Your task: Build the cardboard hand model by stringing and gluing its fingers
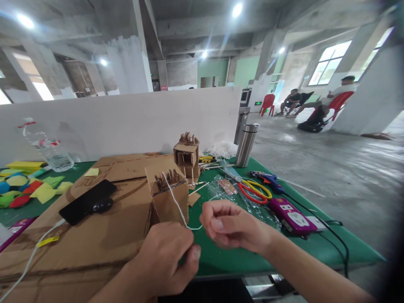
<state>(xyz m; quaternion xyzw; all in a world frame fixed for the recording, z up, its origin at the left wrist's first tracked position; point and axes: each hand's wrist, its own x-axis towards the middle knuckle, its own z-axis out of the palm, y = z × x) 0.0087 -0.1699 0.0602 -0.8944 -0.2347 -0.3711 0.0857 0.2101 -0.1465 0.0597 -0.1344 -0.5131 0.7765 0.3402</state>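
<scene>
A small cardboard box [170,198] with brown pieces stuck in its top stands on the green table [221,256]. A white string [176,204] runs from the box top down to my hands. My left hand [167,261] is closed near the table's front edge, pinching the string's near end. My right hand [230,225] is closed just to its right, fingers curled on the same string. A second, similar cardboard box [187,156] stands farther back.
Flat cardboard sheets [104,235] carry a black phone [87,201] on the left. Scissors [254,191], a glue gun [267,179], a purple power strip [292,215] and a steel flask [246,145] lie right. Coloured paper [25,187] and a bottle [47,147] sit far left. People sit in the background.
</scene>
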